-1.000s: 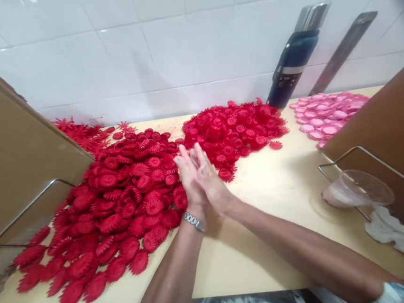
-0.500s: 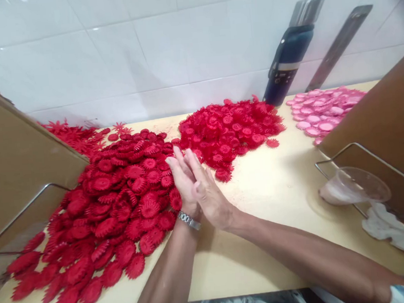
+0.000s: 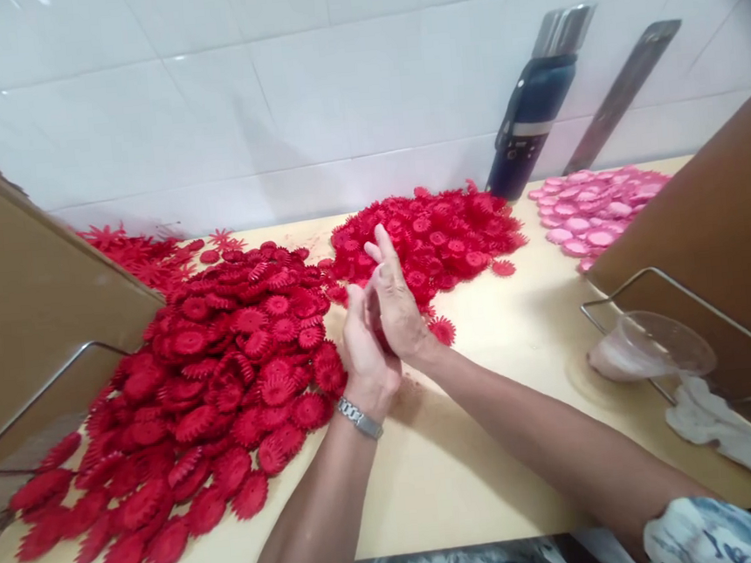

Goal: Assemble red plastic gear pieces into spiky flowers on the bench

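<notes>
Left of the left hand (image 3: 363, 348), the red discs (image 3: 190, 342) looked matt and clothlike; just below it, the watch (image 3: 359, 419) was shiny metal. Beyond the hands, the wall tiles (image 3: 307, 95) were smooth and glossy. Right of the right hand (image 3: 402, 316) were a clear, glossy plastic cup (image 3: 674, 345), a crumpled, matt tissue (image 3: 717, 431) and dull cardboard (image 3: 693, 236)

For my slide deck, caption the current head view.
Left hand and right hand cupped together beside a heap of red discs, a dark bottle behind.
</notes>
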A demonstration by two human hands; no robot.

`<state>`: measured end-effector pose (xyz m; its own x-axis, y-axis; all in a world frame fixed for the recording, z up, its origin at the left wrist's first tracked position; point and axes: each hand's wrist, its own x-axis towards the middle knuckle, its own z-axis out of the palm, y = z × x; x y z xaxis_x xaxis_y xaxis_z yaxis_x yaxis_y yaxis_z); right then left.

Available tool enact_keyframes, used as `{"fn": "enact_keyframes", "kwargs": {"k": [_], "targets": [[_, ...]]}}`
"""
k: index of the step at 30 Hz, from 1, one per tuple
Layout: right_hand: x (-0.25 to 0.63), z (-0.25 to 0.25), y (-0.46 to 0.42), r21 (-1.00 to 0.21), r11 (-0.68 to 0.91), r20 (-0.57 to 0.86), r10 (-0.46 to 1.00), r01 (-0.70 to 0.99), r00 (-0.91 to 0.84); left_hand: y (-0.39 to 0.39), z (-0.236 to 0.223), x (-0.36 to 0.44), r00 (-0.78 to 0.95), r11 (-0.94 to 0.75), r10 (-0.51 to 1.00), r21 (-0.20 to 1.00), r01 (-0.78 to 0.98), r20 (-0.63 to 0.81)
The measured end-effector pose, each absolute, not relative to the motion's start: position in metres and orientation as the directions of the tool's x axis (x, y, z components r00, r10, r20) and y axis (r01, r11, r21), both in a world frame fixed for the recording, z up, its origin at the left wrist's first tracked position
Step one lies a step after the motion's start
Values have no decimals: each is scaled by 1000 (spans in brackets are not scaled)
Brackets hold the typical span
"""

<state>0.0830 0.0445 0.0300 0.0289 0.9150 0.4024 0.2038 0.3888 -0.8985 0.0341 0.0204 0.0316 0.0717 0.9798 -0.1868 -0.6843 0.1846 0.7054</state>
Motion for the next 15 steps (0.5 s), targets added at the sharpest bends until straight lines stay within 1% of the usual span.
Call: {"fn": "enact_keyframes", "kwargs": {"k": [3, 4, 6, 8, 10, 13, 15], "targets": [[89, 31, 57, -915, 385, 403, 888, 119, 223, 23, 29, 33, 74, 241, 958, 633, -736, -279], [91, 31, 61, -916, 389, 402, 879, 101, 258, 23, 28, 33, 66, 251, 949, 610, -752, -309], [97, 34, 63, -910, 406, 412, 870, 81, 272, 25, 27, 32, 69, 276, 933, 578, -768, -354], [104, 38, 61, -899, 430, 436, 869, 78, 235, 27, 27, 29, 80, 306, 919, 571, -762, -385], [112, 42, 54, -884, 453, 468, 866, 118, 178, 29, 29, 24, 73, 310, 916, 581, -753, -394], [122, 43, 40, -835, 480, 501, 866, 270, 11, 32, 34, 16, 38, 265, 927, 578, -772, -373], [126, 38, 33, -764, 526, 521, 844, 374, -124, 33, 38, 14, 9, 231, 930, 563, -793, -368]]}}
